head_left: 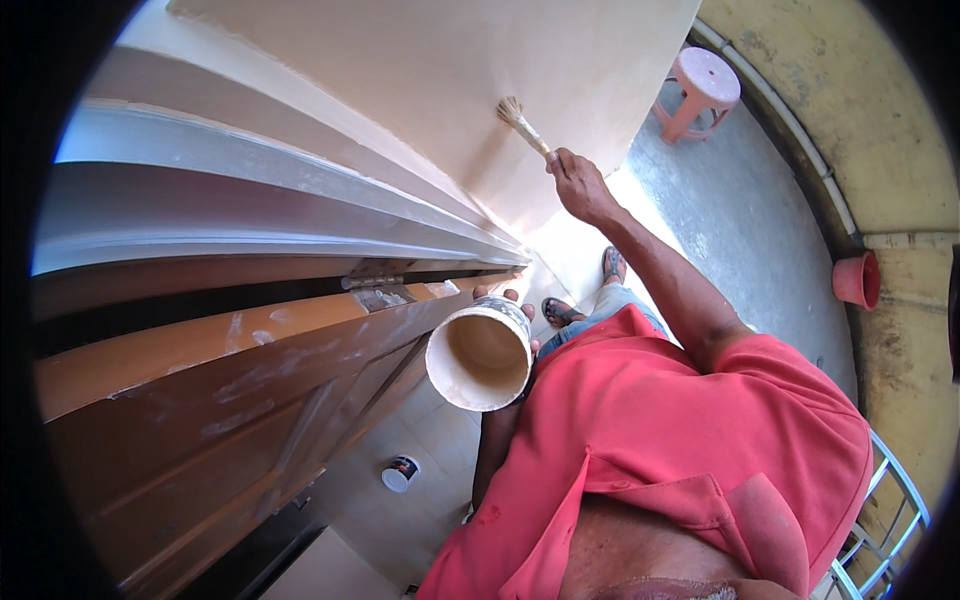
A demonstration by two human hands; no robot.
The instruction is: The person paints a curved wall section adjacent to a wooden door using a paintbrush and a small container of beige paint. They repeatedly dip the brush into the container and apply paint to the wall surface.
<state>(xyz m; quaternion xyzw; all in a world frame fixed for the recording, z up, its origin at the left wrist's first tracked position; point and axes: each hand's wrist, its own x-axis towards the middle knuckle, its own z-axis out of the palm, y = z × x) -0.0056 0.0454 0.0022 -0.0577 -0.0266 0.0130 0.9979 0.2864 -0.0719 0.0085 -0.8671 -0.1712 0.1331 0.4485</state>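
Observation:
My right hand (580, 184) is closed round the handle of a paintbrush (520, 122), my arm stretched out ahead. The brush's pale bristles rest against or very near the beige wall (420, 75); I cannot tell for certain whether they touch. In my left hand (510, 298) is a white paint tub (442, 365), its mouth tilted toward me. Some beige paint shows inside it. The tub hides most of that hand, with only fingertips visible at its far rim.
A brown wooden door (230, 400) with white smears stands open at the left, beside a pale frame (240, 215). A small paint can (400, 473) sits on the tiled floor. Farther right are a pink stool (706, 78), a red bucket (856, 280) and a metal ladder-like frame (893, 500).

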